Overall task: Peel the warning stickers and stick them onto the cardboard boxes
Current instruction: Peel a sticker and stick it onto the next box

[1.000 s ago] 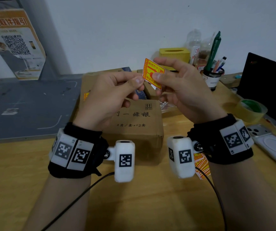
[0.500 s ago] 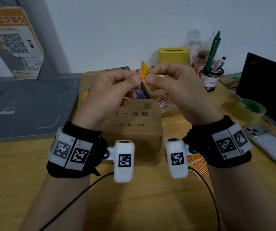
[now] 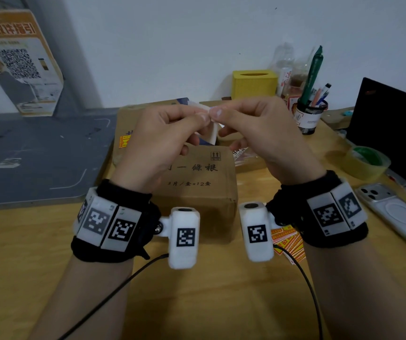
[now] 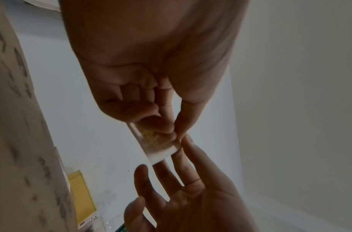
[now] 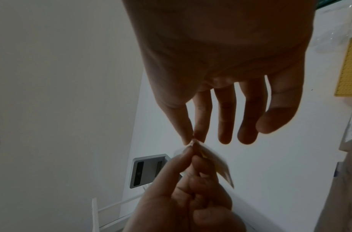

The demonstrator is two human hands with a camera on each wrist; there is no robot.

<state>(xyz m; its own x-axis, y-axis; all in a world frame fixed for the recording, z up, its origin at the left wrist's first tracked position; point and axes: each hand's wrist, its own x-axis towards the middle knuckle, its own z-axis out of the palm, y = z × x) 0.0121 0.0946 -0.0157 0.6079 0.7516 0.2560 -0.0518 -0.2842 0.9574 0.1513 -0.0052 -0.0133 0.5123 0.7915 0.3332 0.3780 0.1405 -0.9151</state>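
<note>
Both hands are raised over a brown cardboard box (image 3: 198, 185) with printed characters on its near face. They hold one warning sticker (image 3: 211, 134) between them, its white backing turned toward me. My left hand (image 3: 203, 120) pinches it with thumb and forefinger, the other fingers curled. My right hand (image 3: 217, 114) pinches a corner with thumb and index finger. In the left wrist view the sticker (image 4: 158, 145) shows faint yellow print. The right wrist view has the corner pinch of the right hand (image 5: 193, 141) just above the left hand (image 5: 190, 158). One orange sticker (image 3: 124, 141) sits on the box's left side.
More orange stickers (image 3: 286, 239) lie on the wooden table under my right wrist. A yellow tissue box (image 3: 254, 84), pen holder (image 3: 311, 114), tape roll (image 3: 366, 161), phone (image 3: 398, 217) and black screen (image 3: 393, 133) stand to the right. A grey mat (image 3: 37, 153) lies left.
The sticker has turned from its orange face toward me to its white backing. Both hands have closed in, fingertips meeting at its top corner.
</note>
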